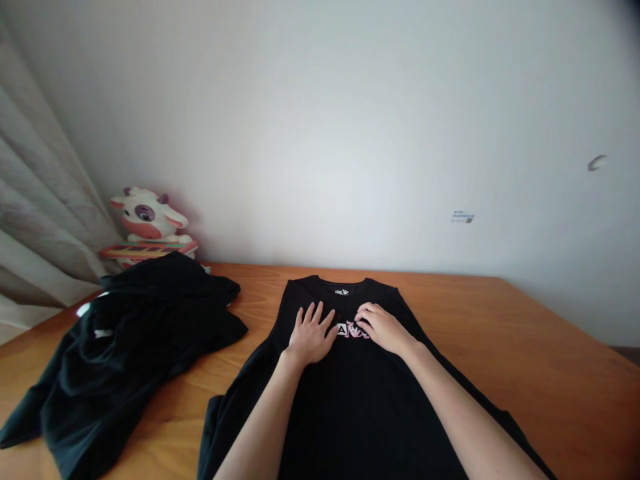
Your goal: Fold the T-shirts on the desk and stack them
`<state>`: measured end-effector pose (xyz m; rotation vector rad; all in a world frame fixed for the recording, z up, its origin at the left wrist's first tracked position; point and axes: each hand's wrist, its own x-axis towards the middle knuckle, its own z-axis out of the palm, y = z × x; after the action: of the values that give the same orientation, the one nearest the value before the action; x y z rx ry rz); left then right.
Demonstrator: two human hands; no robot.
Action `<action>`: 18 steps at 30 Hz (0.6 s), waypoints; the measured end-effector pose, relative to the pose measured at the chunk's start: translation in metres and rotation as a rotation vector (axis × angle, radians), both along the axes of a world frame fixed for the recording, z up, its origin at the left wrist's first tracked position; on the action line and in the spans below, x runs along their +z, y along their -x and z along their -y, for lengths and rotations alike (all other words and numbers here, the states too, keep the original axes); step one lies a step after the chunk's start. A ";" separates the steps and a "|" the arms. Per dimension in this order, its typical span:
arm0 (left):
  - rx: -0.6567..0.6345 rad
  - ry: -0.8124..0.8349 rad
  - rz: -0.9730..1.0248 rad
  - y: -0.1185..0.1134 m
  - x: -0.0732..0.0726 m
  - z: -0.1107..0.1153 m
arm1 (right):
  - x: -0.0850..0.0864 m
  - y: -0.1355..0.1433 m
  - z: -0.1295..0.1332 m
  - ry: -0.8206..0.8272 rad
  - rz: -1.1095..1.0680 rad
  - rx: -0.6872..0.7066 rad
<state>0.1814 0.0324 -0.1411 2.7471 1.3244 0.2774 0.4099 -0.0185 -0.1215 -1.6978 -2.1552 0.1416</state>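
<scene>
A black shirt [370, 413] lies spread on the wooden table, its neckline toward the wall and a white and pink print across the chest. My left hand [311, 333] rests flat on the chest to the left of the print, fingers apart. Over the right part of the print is my right hand [384, 327], its fingers bent and loosely spread, touching the shirt and holding nothing. Both forearms reach across the shirt from the bottom of the view.
Crumpled black clothing [145, 333] lies on the left of the table [480, 320]. Behind it stands a cow-shaped toy with a keyboard [150, 223], beside a pale curtain [40, 200]. A white wall [320, 133] rises behind the table's back edge.
</scene>
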 end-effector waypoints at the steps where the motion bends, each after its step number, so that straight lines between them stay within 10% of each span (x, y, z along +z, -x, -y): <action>1: -0.002 0.004 0.004 0.000 0.000 0.000 | -0.002 0.000 -0.002 -0.002 -0.004 -0.002; 18: -0.052 0.009 0.054 -0.004 -0.007 0.005 | -0.026 0.027 0.006 -0.097 0.120 -0.377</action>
<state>0.1856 0.0278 -0.1476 2.7414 1.2367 0.3384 0.3827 -0.0247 -0.1475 -2.0606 -1.8440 -0.1700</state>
